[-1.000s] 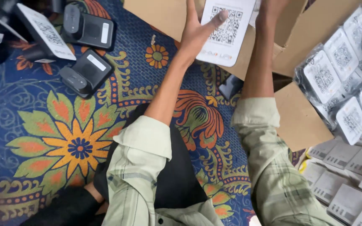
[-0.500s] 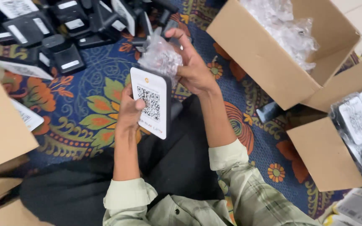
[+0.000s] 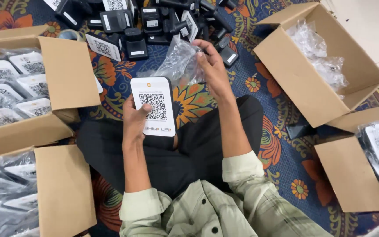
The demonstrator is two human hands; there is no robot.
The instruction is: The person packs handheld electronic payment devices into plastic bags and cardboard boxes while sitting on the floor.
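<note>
Hands with white device [image 3: 154, 106] and plastic bag [image 3: 178, 61] amid boxes.

The person sits on the carpet [image 3: 110, 79] with a card device [image 3: 154, 106] held in the left hand [image 3: 134, 120] above the lap. Just right of it and farther away, the right hand [image 3: 213, 70] pinches a plastic bag [image 3: 178, 63]. Beyond both hands, a heap of devices [image 3: 145, 22] lies on the carpet. To the left stand an open box of wrapped devices [image 3: 62, 74] and, nearer the person, a second box [image 3: 64, 193]. To the right, a box holding loose bags [image 3: 299, 70] stands farther off, and another open box [image 3: 352, 175] sits nearer.
</note>
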